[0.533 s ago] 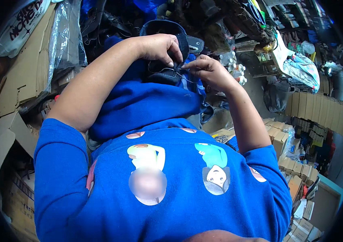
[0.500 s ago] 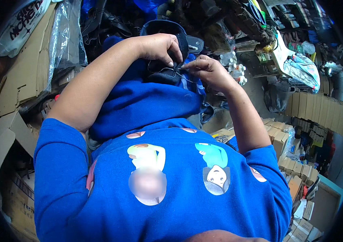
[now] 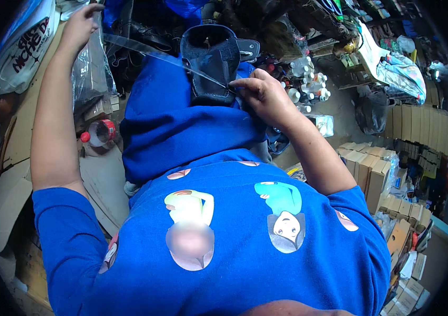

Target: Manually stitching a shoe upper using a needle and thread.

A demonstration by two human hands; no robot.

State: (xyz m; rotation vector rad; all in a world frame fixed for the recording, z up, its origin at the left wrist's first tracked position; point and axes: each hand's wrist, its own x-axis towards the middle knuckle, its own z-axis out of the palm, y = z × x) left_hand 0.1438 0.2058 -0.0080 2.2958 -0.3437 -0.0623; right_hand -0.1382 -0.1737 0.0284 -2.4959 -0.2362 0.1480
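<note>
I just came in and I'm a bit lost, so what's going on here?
A person has a dark stitched item on their blue-clothed lap. The right hand is at the item's right edge, where a pale thread meets it. The thread runs out taut toward the raised left hand, at the upper left; blur hides whether the fingers grip it.
</note>
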